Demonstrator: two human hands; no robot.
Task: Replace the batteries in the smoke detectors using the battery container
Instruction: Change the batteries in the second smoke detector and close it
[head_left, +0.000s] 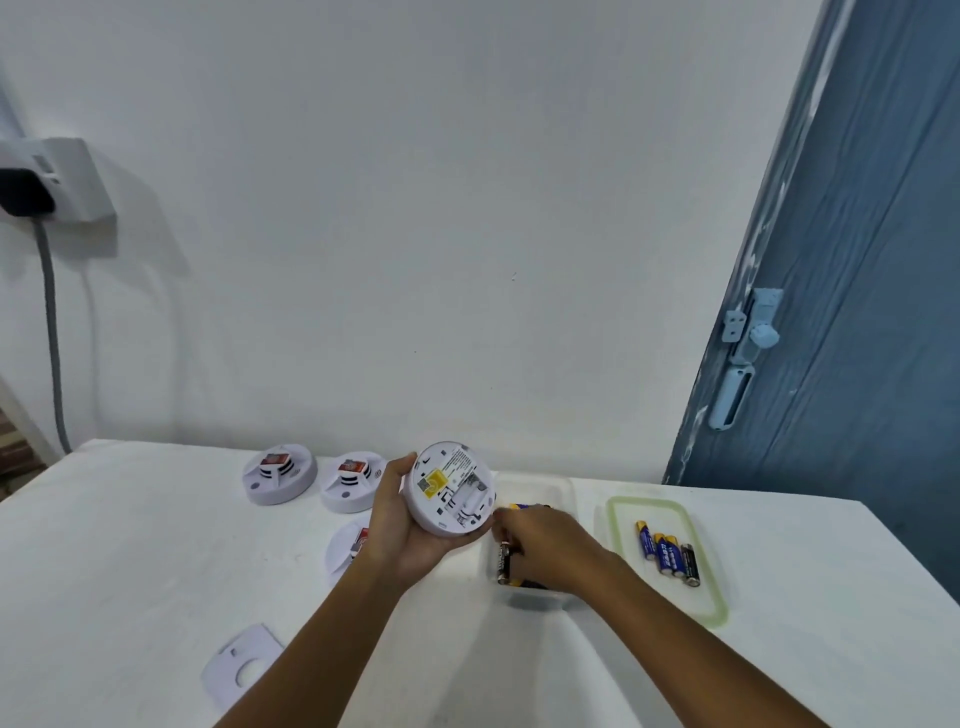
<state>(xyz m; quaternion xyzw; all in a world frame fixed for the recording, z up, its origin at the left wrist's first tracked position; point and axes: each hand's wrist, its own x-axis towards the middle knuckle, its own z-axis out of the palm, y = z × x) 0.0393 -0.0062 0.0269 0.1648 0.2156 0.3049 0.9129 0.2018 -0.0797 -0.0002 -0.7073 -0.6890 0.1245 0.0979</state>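
My left hand (402, 525) holds a round white smoke detector (451, 488) tilted up, its back towards me, with a yellow label and an open battery bay showing. My right hand (540, 545) reaches down into the clear battery container (563, 491) just right of it, fingers bent over the batteries (504, 564) inside; whether it grips one is hidden. Two more detectors (279, 473) (349, 480) lie face up at the back of the table. Partly hidden behind my left wrist is a third (347, 545).
The container's green-rimmed lid (670, 608) lies to the right with several loose batteries (667, 553) on it. A white cover plate (241, 665) lies near the front left. White wall behind; a blue door (857, 312) stands at the right.
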